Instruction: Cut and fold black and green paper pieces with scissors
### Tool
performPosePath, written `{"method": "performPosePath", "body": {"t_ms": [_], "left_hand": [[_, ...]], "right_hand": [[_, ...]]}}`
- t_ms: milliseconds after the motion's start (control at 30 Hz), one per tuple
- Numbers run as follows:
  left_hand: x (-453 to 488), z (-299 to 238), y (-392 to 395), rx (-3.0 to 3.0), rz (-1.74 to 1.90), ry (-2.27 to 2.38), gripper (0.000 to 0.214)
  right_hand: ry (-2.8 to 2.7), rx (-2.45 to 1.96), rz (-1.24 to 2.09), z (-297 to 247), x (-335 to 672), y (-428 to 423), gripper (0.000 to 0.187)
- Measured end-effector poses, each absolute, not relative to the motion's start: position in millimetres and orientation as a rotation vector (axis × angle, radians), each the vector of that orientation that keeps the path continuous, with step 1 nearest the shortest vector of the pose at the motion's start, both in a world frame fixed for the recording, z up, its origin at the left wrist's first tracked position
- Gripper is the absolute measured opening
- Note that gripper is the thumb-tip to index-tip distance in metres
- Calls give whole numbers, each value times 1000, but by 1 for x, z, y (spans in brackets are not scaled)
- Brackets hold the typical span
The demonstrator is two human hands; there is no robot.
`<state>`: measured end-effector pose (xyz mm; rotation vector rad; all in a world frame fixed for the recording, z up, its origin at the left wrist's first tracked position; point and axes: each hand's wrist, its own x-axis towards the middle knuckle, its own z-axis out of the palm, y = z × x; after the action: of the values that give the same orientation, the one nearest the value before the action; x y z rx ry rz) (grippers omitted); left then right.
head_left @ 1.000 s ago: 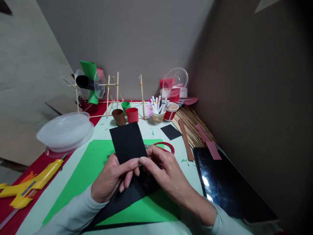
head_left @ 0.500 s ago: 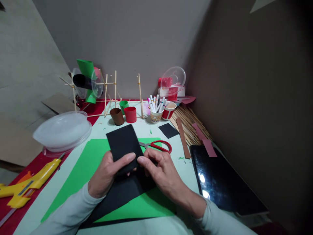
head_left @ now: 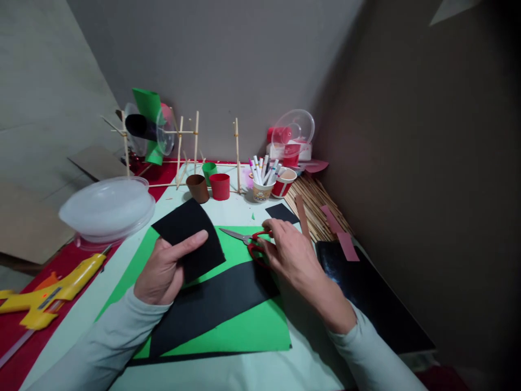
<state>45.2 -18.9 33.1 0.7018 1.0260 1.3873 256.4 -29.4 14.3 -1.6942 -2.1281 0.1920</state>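
My left hand [head_left: 165, 271] pinches a black paper piece [head_left: 185, 224] with the thumb on top, above the green sheet. My right hand [head_left: 292, 254] has its fingers curled on the red handles of the scissors [head_left: 241, 237], whose blades point left and look closed. Beneath both hands lies a green sheet [head_left: 266, 328] with a long black paper strip [head_left: 220, 298] across it. Past my right hand a small black paper piece [head_left: 281, 212] rests on the white surface.
A yellow glue gun [head_left: 69, 285] and clear plastic lids [head_left: 108, 209] are at left. Behind stand paper rings [head_left: 220, 187], a stick frame [head_left: 237, 157] and a cup of markers [head_left: 262, 190]. Sticks [head_left: 321, 209] and a shiny black panel [head_left: 378, 304] lie at right.
My right hand has let go of the black paper piece and moved right onto the scissors, which have turned slightly. My left hand has shifted left with the paper.
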Motion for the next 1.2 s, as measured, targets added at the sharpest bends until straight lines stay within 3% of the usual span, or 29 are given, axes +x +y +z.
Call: {"method": "performPosePath", "body": {"t_ms": [233, 400, 500, 667, 800, 900, 1067, 1200], "left_hand": [[37, 39, -24, 557, 1358, 952, 22], [34, 44, -28, 465, 1322, 899, 25], [33, 47, -27, 460, 1365, 882, 21], [35, 50, -25, 519, 1468, 841, 19], [36, 50, -23, 507, 1491, 813, 22], [36, 50, -22, 497, 1524, 831, 20], [36, 48, -21, 522, 1561, 833, 21], [37, 46, -21, 531, 1567, 853, 23]], "right_hand": [[-2362, -1661, 63, -13, 262, -19, 15], [-2319, -1649, 82, -3, 264, -21, 15], [-2029, -1532, 297, 11, 260, -28, 31], [-1646, -1243, 965, 32, 243, -50, 51], [-1706, -1299, 1122, 45, 236, -65, 65], [-1786, -1318, 1110, 55, 235, -69, 61], [-1945, -1258, 995, 63, 231, -71, 38], [-1985, -1272, 904, 60, 230, -73, 35]]}}
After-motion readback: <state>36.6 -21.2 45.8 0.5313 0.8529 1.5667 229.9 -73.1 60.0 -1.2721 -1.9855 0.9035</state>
